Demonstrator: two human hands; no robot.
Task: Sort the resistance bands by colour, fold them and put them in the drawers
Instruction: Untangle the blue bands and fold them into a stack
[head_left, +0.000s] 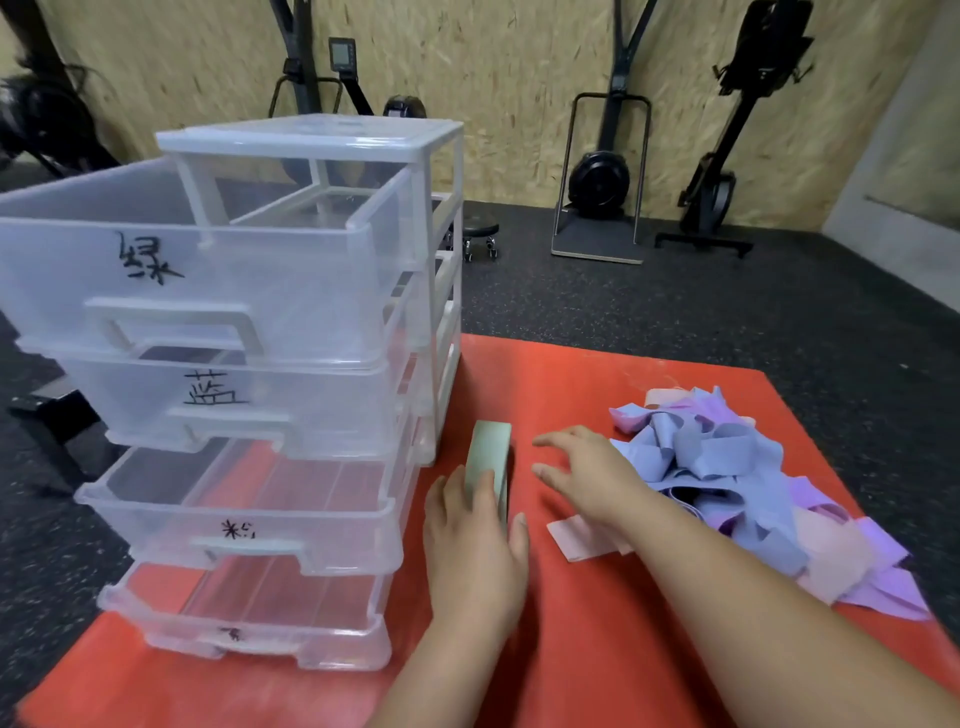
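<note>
My left hand (475, 540) grips a folded pale green band (489, 457), standing on edge on the red mat (597, 649). My right hand (587, 475) hovers just right of it, fingers spread and holding nothing. A heap of blue, purple and pink bands (737, 483) lies at the right of the mat. One pink band (576, 538) lies flat under my right wrist. A clear plastic drawer unit (291, 364) stands to the left, its labelled drawers pulled out; the top drawer (208, 270) sticks out farthest.
The red mat lies on a dark rubber gym floor (701, 306). Exercise machines (602, 176) and a small wheeled stool (480, 236) stand along the chipboard wall behind. A dark bench frame (47, 410) sits left of the drawers.
</note>
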